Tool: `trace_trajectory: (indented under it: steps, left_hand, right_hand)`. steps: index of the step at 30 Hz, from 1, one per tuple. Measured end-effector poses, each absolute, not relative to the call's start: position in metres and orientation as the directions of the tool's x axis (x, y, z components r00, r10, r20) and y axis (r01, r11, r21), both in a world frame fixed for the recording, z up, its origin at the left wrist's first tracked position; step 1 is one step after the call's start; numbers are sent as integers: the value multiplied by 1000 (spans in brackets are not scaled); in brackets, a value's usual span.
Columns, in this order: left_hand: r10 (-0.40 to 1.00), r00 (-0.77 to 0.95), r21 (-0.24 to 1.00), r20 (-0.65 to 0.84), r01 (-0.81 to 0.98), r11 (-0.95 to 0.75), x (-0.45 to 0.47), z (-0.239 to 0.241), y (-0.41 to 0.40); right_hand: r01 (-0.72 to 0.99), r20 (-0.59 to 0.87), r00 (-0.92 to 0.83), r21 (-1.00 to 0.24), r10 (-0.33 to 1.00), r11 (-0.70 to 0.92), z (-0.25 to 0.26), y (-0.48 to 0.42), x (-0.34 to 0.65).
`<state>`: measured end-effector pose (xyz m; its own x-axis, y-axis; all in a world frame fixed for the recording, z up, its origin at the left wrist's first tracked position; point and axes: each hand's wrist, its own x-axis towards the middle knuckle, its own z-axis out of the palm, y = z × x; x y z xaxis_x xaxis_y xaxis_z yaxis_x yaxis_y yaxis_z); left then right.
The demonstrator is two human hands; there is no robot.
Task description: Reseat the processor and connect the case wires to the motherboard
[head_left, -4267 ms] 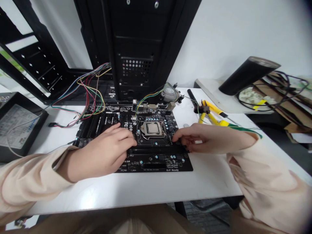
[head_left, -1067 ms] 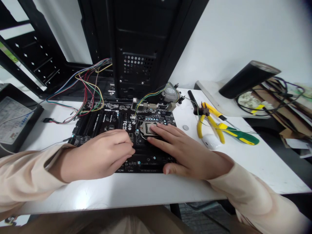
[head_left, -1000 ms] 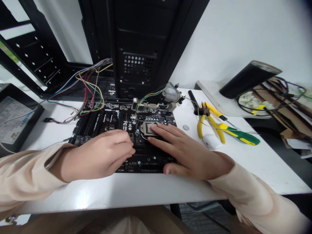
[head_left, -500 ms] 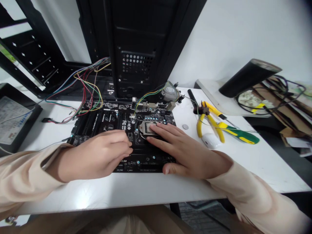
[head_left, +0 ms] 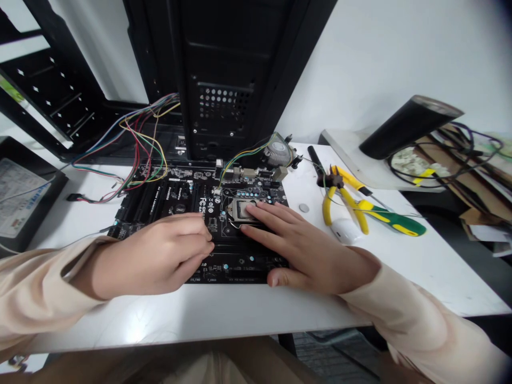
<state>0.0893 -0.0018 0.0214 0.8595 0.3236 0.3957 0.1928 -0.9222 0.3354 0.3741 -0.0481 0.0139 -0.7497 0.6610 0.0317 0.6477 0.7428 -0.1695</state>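
A black motherboard (head_left: 236,273) lies flat on the white table. Over its left part rests my left hand (head_left: 166,256), closed with the fingers curled under; whatever they may hold is hidden. Spread flat across the right side is my right hand (head_left: 308,248), open, its fingertips at the metal CPU socket (head_left: 237,210) and its thumb by the board's front edge. Behind the board sits a CPU cooler (head_left: 279,151), with thin coloured wires running from it to the motherboard.
A tall black computer case (head_left: 224,64) stands behind the board, trailing coloured cables (head_left: 140,128). At left is a power supply (head_left: 24,197). On the right lie yellow-handled pliers (head_left: 330,205), a green-yellow screwdriver (head_left: 394,218), a coin cell (head_left: 304,207) and a white case (head_left: 346,230).
My left hand has shifted very slightly left, still closed. The right hand keeps its place on the board. The view has moved a little.
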Motion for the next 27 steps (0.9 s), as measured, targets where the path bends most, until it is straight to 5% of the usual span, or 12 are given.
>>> trace_trajectory:
  steps: [13, 20, 27]
  left_hand:
    - [342, 854, 320, 392, 222, -921, 91, 22, -2]
    - [431, 826, 283, 363, 343, -896, 88, 19, -2]
    - [454, 831, 280, 321, 375, -884, 87, 20, -3]
  right_hand:
    - [632, 81, -750, -205, 656, 748, 9, -47, 379]
    - [549, 312, -682, -379, 662, 745, 15, -48, 384]
    - [541, 349, -601, -485, 719, 687, 6, -44, 383]
